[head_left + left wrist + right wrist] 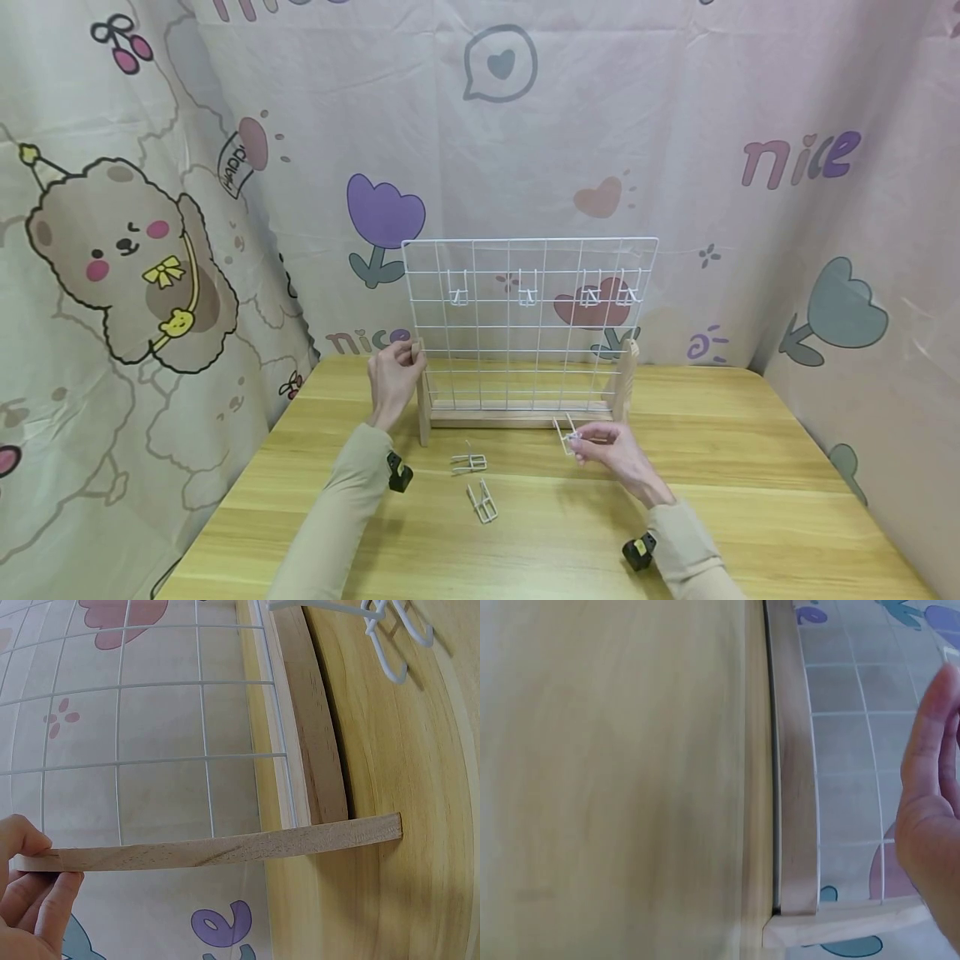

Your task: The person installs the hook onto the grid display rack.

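A white wire grid panel [508, 327] stands upright in a wooden stand [495, 419]. My left hand [393, 383] pinches the top of the stand's left wooden upright [225, 851], thumb on one side and fingers on the other in the left wrist view. In my right hand [613, 454], thumb and fingers pinch a white wire hook [564, 435], held in front of the stand's base near its right end. In the right wrist view the right hand [930, 795] shows at the edge, and the hook is mostly out of frame.
Several white hooks [527, 297] hang in a row on the grid's upper part. Two loose hooks, one behind [469, 462] and one nearer [483, 503], lie on the wooden table [555, 533]. A printed cloth [645, 108] hangs behind and at both sides.
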`<state>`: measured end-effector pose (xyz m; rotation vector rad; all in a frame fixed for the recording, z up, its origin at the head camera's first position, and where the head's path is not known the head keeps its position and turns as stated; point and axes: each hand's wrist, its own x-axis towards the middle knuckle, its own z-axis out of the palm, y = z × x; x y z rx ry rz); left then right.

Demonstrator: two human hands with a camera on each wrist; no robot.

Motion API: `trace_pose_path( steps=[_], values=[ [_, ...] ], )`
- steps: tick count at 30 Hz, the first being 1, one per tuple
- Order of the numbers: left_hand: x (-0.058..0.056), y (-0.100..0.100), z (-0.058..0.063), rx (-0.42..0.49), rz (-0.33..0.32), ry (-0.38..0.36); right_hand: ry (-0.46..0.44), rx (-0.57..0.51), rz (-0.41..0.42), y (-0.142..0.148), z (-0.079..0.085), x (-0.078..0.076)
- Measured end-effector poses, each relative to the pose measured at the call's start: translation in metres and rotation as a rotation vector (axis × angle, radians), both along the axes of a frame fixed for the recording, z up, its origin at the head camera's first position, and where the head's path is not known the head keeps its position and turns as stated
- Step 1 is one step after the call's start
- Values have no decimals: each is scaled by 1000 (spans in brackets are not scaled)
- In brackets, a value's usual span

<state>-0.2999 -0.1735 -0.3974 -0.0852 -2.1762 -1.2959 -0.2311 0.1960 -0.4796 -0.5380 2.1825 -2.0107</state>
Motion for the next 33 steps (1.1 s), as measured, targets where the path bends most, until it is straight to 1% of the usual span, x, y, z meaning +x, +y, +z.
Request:
trace_pose_path(
  steps=[4,7,16,19,23,28,33],
  values=[
    [0,0,0,1,2,4,-41,-46,-81,-5,4,1],
    [0,0,0,2,1,5,-61,-117,-111,-8,7,1],
    [0,0,0,-7,10,-1,-5,-267,-154,-17,19,1],
    [1,0,0,-8,12,-1,21,-312,-187,-21,25,1],
    [1,0,0,-17,17,2,51,-344,-242,-28,32,1],
    [0,0,0,-28,20,7,52,-384,-317,-37,43,0],
    [0,0,0,-28,21,6,68,-457,-382,-44,53,-3]
  ],
)
